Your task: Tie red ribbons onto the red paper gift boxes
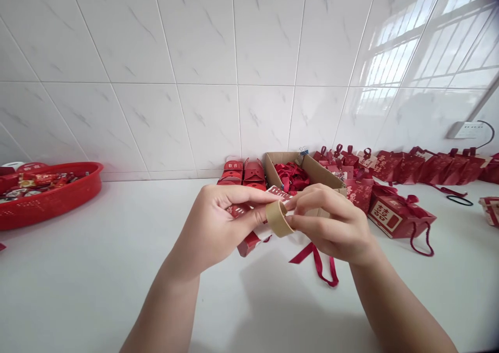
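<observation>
Left hand [214,228] has got the box [248,245] gripped above the table [132,270], thumb against the tape [278,222], while the right hand's [337,223] curled fingers meet the tape's edge, though I can't tell if they're pinching.

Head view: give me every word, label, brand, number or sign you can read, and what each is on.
"囍": pale panel on the red box with a rope handle.
"歡喜": one of the small red boxes at the back.
Too blurred: pale lettering on the row of red bags.
Too small: candy wrappers; marks on the power strip.
Partly covered, unreadable: red printed piece between the hands.
</observation>
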The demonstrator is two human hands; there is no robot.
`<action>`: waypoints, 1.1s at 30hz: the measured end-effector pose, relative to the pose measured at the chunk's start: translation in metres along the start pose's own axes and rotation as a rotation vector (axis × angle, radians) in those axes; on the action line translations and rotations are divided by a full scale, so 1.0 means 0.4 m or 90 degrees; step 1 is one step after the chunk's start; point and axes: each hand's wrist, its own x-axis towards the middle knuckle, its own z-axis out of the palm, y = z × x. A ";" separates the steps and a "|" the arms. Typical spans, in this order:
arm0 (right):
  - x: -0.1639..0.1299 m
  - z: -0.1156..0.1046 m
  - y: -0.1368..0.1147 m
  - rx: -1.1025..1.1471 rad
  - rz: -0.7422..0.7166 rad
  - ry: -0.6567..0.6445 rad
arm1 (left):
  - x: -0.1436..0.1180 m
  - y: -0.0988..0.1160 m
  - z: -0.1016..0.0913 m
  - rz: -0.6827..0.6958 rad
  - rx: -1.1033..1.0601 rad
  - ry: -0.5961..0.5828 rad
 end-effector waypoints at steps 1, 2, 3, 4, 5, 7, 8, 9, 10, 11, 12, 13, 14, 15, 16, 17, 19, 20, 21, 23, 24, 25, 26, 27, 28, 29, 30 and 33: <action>0.001 -0.001 -0.001 -0.001 -0.003 0.001 | -0.002 0.001 0.001 0.009 -0.007 0.004; 0.001 -0.002 -0.002 -0.001 -0.006 0.003 | -0.004 0.003 0.002 0.015 -0.015 0.007; 0.001 -0.003 -0.002 0.001 -0.008 0.006 | -0.005 0.004 0.003 0.020 -0.024 0.008; 0.001 -0.003 -0.002 0.002 -0.010 0.008 | -0.006 0.005 0.005 0.024 -0.033 0.007; 0.001 -0.004 -0.002 0.004 -0.012 0.008 | -0.007 0.006 0.006 0.027 -0.042 0.006; 0.000 -0.005 0.000 0.006 -0.016 0.006 | -0.009 0.008 0.007 0.033 -0.054 0.000; -0.001 -0.006 0.000 0.007 -0.019 0.006 | -0.009 0.009 0.007 0.037 -0.056 -0.004; -0.001 -0.006 0.001 0.008 -0.022 0.008 | -0.010 0.009 0.006 0.042 -0.056 -0.007; -0.001 -0.007 0.001 0.010 -0.024 0.011 | -0.010 0.010 0.005 0.046 -0.056 -0.011; -0.001 -0.008 0.001 0.013 -0.024 0.014 | -0.011 0.010 0.004 0.052 -0.055 -0.015; 0.000 -0.008 0.000 0.015 -0.023 0.015 | -0.011 0.010 0.003 0.056 -0.055 -0.018; 0.000 -0.009 -0.001 0.017 -0.023 0.014 | -0.012 0.010 0.002 0.057 -0.055 -0.020; 0.000 -0.009 -0.002 0.018 -0.025 0.011 | -0.013 0.010 0.001 0.056 -0.054 -0.023; 0.001 -0.008 -0.003 0.019 -0.026 0.009 | -0.014 0.010 0.001 0.054 -0.051 -0.026; 0.001 -0.008 -0.004 0.019 -0.027 0.007 | -0.015 0.009 0.000 0.051 -0.047 -0.030; 0.001 -0.008 -0.005 0.019 -0.025 0.006 | -0.015 0.009 -0.001 0.047 -0.044 -0.035; 0.001 -0.007 -0.006 0.018 -0.020 0.009 | -0.016 0.008 -0.002 0.043 -0.042 -0.045; 0.001 -0.007 -0.006 0.017 -0.017 0.007 | -0.015 0.008 -0.002 0.043 -0.045 -0.051; 0.001 -0.007 -0.006 0.015 -0.017 0.004 | -0.015 0.008 -0.003 0.043 -0.048 -0.057; 0.001 -0.006 -0.005 0.012 -0.021 0.001 | -0.013 0.010 -0.005 0.042 -0.057 -0.074; 0.001 -0.005 -0.005 0.010 -0.023 0.003 | -0.011 0.011 -0.007 0.038 -0.062 -0.085; 0.001 -0.005 -0.004 0.008 -0.022 0.007 | -0.010 0.013 -0.008 0.034 -0.070 -0.100; 0.000 -0.004 -0.003 0.006 -0.020 0.011 | -0.008 0.015 -0.010 0.028 -0.081 -0.119; 0.000 -0.004 -0.003 0.002 -0.016 0.015 | -0.007 0.017 -0.012 0.023 -0.096 -0.143; 0.000 -0.004 -0.002 -0.002 -0.013 0.016 | -0.006 0.019 -0.014 0.020 -0.114 -0.168; -0.001 -0.004 -0.001 -0.007 -0.010 0.017 | -0.005 0.021 -0.016 0.018 -0.130 -0.191; -0.001 -0.004 0.000 -0.012 -0.006 0.018 | -0.003 0.023 -0.017 0.017 -0.140 -0.207; -0.001 -0.003 -0.001 -0.021 0.007 0.041 | 0.000 0.025 -0.016 0.016 -0.118 -0.214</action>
